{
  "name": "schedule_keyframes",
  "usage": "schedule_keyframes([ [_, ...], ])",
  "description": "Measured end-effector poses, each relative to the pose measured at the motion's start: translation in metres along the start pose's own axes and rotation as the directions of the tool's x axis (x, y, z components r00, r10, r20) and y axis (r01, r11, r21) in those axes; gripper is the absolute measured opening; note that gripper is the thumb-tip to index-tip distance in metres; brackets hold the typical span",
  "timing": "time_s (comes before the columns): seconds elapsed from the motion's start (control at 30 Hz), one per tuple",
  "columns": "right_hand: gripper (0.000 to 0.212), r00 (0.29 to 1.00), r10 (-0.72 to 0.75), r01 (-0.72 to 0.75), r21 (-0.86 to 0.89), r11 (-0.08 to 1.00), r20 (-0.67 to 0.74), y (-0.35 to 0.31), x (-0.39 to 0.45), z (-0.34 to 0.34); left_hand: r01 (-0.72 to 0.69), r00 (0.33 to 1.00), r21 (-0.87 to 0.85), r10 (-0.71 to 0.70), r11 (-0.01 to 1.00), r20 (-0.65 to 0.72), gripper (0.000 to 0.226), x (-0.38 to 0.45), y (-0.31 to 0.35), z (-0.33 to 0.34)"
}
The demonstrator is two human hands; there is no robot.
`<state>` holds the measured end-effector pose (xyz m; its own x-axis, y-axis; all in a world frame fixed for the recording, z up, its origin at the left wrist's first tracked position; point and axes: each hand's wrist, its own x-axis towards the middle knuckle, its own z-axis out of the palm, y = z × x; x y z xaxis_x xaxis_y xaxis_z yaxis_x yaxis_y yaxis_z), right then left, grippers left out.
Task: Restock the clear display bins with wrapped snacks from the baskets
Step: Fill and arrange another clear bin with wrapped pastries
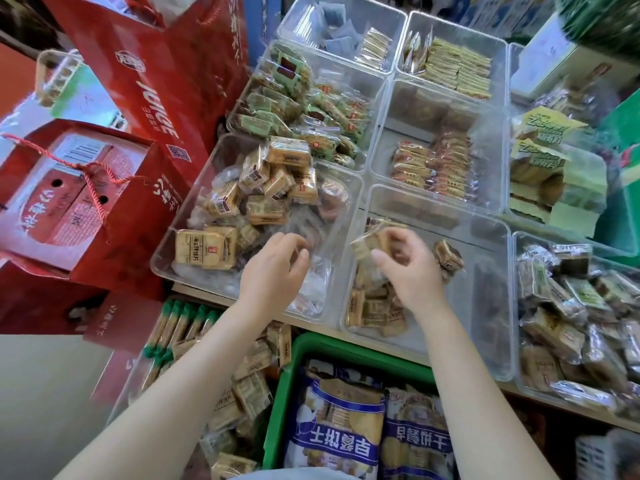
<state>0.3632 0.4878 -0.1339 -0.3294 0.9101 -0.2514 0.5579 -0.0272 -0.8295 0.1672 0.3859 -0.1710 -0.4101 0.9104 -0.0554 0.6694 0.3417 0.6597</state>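
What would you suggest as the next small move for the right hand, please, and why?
Probably lower the right hand and set its wrapped snack down into the clear bin beneath it. The hand holds the snack above that bin, which has similar tan packets only at its near-left end and much bare floor. The left hand hovers over the neighbouring bin.

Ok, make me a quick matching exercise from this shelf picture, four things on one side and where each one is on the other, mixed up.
Things
1. left hand
2. right hand
3. green basket
4. red gift box

Places
A. below the shelf edge, holding blue and white bags
B. over the near middle bin, gripping a wrapped snack
C. left of the bins, with a rope handle
D. over the near left bin, fingers curled by clear wrappers

Pairs: 1-D, 2-B, 3-A, 4-C
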Motion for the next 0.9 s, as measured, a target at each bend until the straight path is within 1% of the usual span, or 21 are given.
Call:
schedule_keyframes([
  [0.03, 0.039, 0.987, -0.054, 0.039, -0.101, 0.994, -0.15, 0.005, 0.01, 0.001, -0.001, 1.0, 0.026, 0.001, 1.0, 0.0, 0.019, 0.001, -0.005, -0.002],
  [0.07, 0.042, 0.958, -0.135, 0.073, -0.239, 0.968, -0.253, 0.014, 0.021, 0.002, 0.002, 1.0, 0.041, -0.003, 0.999, 0.008, 0.019, 0.001, -0.008, -0.002],
  [0.1, 0.043, 0.93, -0.232, 0.104, -0.403, 0.909, -0.284, 0.024, 0.031, 0.006, 0.001, 1.0, 0.051, -0.002, 0.999, 0.017, 0.02, 0.001, -0.011, -0.002],
  [0.13, 0.044, 0.918, -0.303, 0.118, -0.554, 0.824, -0.256, 0.036, 0.041, 0.01, -0.012, 1.0, 0.061, 0.011, 0.998, 0.022, 0.02, 0.001, -0.013, -0.002],
  [0.17, 0.044, 0.921, -0.329, 0.118, -0.656, 0.745, -0.208, 0.046, 0.048, 0.015, -0.043, 0.999, 0.078, 0.041, 0.996, 0.017, 0.019, 0.001, -0.014, -0.002],
  [0.2, 0.046, 0.935, -0.314, 0.108, -0.714, 0.692, -0.163, 0.057, 0.054, 0.02, -0.082, 0.997, 0.117, 0.082, 0.99, 0.002, 0.018, 0.0, -0.016, -0.002],
  [0.23, 0.05, 0.957, -0.263, 0.09, -0.736, 0.67, -0.122, 0.065, 0.056, 0.025, -0.11, 0.993, 0.181, 0.117, 0.977, -0.032, 0.019, -0.001, -0.019, -0.002],
  [0.27, 0.055, 0.977, -0.192, 0.064, -0.735, 0.675, -0.092, 0.07, 0.055, 0.03, -0.104, 0.988, 0.256, 0.13, 0.961, -0.087, 0.024, -0.002, -0.024, -0.002],
  [0.3, 0.06, 0.992, -0.111, 0.034, -0.722, 0.692, -0.06, 0.074, 0.053, 0.033, -0.06, 0.983, 0.325, 0.112, 0.944, -0.144, 0.034, -0.002, -0.029, -0.003],
  [0.37, 0.066, 1.0, 0.013, -0.006, -0.688, 0.725, 0.006, 0.077, 0.047, 0.035, 0.096, 0.981, 0.412, -0.015, 0.906, -0.195, 0.059, -0.002, -0.04, -0.01],
  [0.43, 0.068, 0.997, 0.06, -0.018, -0.657, 0.754, 0.041, 0.072, 0.041, 0.034, 0.238, 0.971, 0.453, -0.191, 0.859, -0.147, 0.077, -0.002, -0.054, -0.015],
  [0.47, 0.068, 0.998, 0.052, -0.024, -0.632, 0.774, 0.025, 0.069, 0.036, 0.033, 0.283, 0.959, 0.467, -0.26, 0.838, -0.114, 0.082, -0.001, -0.06, -0.016],
  [0.5, 0.067, 1.0, 0.026, -0.028, -0.605, 0.796, -0.012, 0.065, 0.032, 0.033, 0.306, 0.95, 0.48, -0.3, 0.822, -0.091, 0.085, -0.001, -0.063, -0.017],
  [0.57, 0.06, 0.993, -0.058, -0.009, -0.55, 0.835, -0.104, 0.055, 0.019, 0.035, 0.318, 0.944, 0.492, -0.318, 0.811, -0.086, 0.086, 0.0, -0.064, -0.015],
  [0.63, 0.049, 0.972, -0.163, 0.055, -0.51, 0.858, -0.169, 0.044, 0.006, 0.041, 0.322, 0.945, 0.505, -0.306, 0.801, -0.117, 0.085, 0.002, -0.061, -0.015],
  [0.7, 0.04, 0.939, -0.274, 0.145, -0.486, 0.862, -0.206, 0.035, -0.007, 0.05, 0.303, 0.953, 0.496, -0.258, 0.814, -0.159, 0.082, 0.002, -0.061, -0.018],
  [0.8, 0.036, 0.917, -0.344, 0.226, -0.449, 0.865, -0.2, 0.025, -0.018, 0.061, 0.171, 0.976, 0.479, -0.08, 0.861, -0.204, 0.075, -0.007, -0.068, -0.019],
  [0.83, 0.036, 0.917, -0.353, 0.242, -0.445, 0.862, -0.185, 0.023, -0.021, 0.065, 0.152, 0.974, 0.47, -0.051, 0.869, -0.221, 0.073, -0.011, -0.072, -0.018],
  [0.87, 0.035, 0.918, -0.359, 0.253, -0.447, 0.858, -0.17, 0.022, -0.023, 0.067, 0.178, 0.97, 0.462, -0.075, 0.869, -0.233, 0.074, -0.015, -0.075, -0.018],
  [0.9, 0.034, 0.918, -0.364, 0.261, -0.451, 0.854, -0.158, 0.02, -0.026, 0.069, 0.239, 0.962, 0.448, -0.148, 0.862, -0.23, 0.075, -0.018, -0.076, -0.018],
])
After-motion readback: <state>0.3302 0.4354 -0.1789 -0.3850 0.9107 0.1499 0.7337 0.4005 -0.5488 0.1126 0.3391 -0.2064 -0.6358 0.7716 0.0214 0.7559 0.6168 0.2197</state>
